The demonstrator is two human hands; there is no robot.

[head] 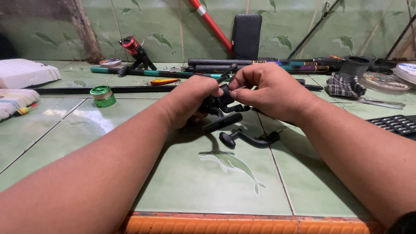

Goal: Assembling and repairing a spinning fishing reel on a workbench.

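Two bare hands meet over a green tiled surface [182, 182], both closed on a black fishing reel [219, 106] held just above it. The left hand [190, 102] wraps around the reel's body from the side, fingers curled under it. The right hand [266, 89] pinches the upper part of the reel between thumb and fingertips. The hands sit close together, nearly touching across the reel. A black crank handle [249, 138] lies on the tile directly below the reel, apart from it, its knob pointing left.

A dolphin pattern [232, 164] decorates the tile nearest the camera, and an orange edge [242, 225] runs along the front of the surface. To the left stand a green spool [103, 95] and, farther back, a red-topped reel [134, 50] on a rod. An orange lure [164, 81] lies near a teal rod [147, 73]. Dark rod sections [260, 65] stretch across the back, behind the hands. A white box [24, 73] sits at the far left. To the right are a checked cloth [344, 85], a black spool [356, 65], clear line spools [383, 82] and the corner of a black tray [396, 124]. A black case [246, 34] leans upright against the tiled wall.
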